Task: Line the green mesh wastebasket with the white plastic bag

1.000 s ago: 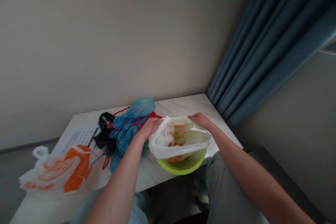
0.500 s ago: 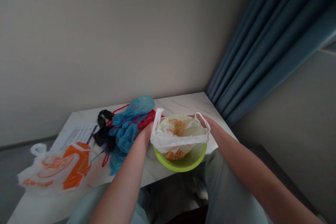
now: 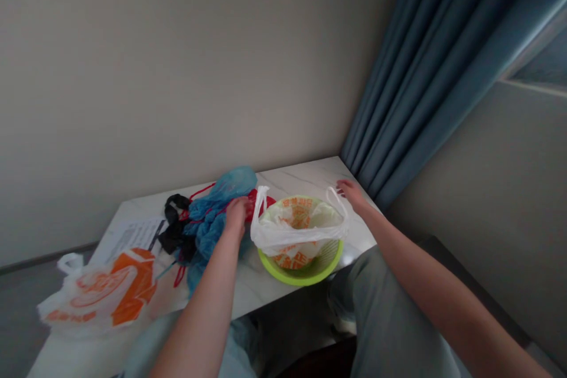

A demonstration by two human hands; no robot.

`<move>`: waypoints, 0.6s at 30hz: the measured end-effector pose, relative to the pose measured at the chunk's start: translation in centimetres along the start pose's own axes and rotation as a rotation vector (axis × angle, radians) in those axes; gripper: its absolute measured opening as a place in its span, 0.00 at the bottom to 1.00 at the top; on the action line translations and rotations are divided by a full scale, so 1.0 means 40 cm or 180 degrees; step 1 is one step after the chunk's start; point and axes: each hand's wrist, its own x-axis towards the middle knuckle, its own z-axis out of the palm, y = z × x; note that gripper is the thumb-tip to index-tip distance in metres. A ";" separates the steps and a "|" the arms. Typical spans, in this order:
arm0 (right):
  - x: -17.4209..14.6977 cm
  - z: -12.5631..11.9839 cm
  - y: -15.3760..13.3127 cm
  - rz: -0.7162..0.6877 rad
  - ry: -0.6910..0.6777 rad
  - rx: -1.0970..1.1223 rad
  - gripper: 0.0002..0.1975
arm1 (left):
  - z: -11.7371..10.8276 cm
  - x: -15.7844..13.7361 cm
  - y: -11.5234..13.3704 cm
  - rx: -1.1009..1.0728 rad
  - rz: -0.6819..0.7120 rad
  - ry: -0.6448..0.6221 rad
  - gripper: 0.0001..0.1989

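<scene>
Forward from the lower edge of the view reach both bare forearms, the left slanting up and rightward, the right slanting up and leftward. At the end of the first, the left hand (image 3: pixel 237 211) is over the blue plastic bags (image 3: pixel 212 230), back upward and fingers bent down, next to a red bundle (image 3: pixel 266 199); whether it grips anything cannot be told. The right hand (image 3: pixel 349 192) is partly open above the bench (image 3: pixel 305 174), fingers slightly curled, with nothing visible in its hold; its fingertips are just beside the right handle loop of a white plastic bag (image 3: pixel 301 239), and contact is unclear.

That bag sits inside a lime-green basket (image 3: pixel 301 279) near the front edge of the bench, its mouth spread wide and both handle loops standing up. Orange lettering shows through the thin, wrinkled plastic, and the front rim stretches across as a white band. Below it, the basket's perforated wall and smooth rim are visible.
</scene>
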 end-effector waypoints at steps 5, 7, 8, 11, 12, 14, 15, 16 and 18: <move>-0.118 -0.076 -0.031 -0.1820 0.0721 0.0158 0.17 | -0.063 -0.087 0.121 0.1344 0.2399 -0.0468 0.20; -0.196 -0.097 -0.038 -0.2540 0.0234 -0.0402 0.19 | -0.084 -0.158 0.137 0.1901 0.3094 -0.1144 0.23; -0.234 -0.105 -0.038 -0.2814 -0.0109 -0.0723 0.21 | -0.092 -0.193 0.137 0.2068 0.3235 -0.1397 0.25; -0.327 -0.118 -0.027 -0.3057 -0.0594 -0.1491 0.24 | -0.102 -0.274 0.116 0.2410 0.3149 -0.1853 0.24; -0.349 -0.120 -0.021 -0.3001 -0.0571 -0.1687 0.24 | -0.103 -0.291 0.107 0.2538 0.3050 -0.1908 0.24; -0.382 -0.122 -0.007 -0.2821 -0.0413 -0.2001 0.21 | -0.108 -0.312 0.087 0.2840 0.2857 -0.1935 0.22; -0.393 -0.122 0.000 -0.2736 -0.0350 -0.2120 0.20 | -0.113 -0.319 0.076 0.2984 0.2766 -0.1947 0.22; -0.403 -0.121 0.005 -0.2665 -0.0325 -0.2215 0.20 | -0.120 -0.324 0.065 0.3102 0.2674 -0.1964 0.20; -0.419 -0.117 0.014 -0.2546 -0.0434 -0.2356 0.20 | -0.137 -0.337 0.044 0.3217 0.2497 -0.2006 0.20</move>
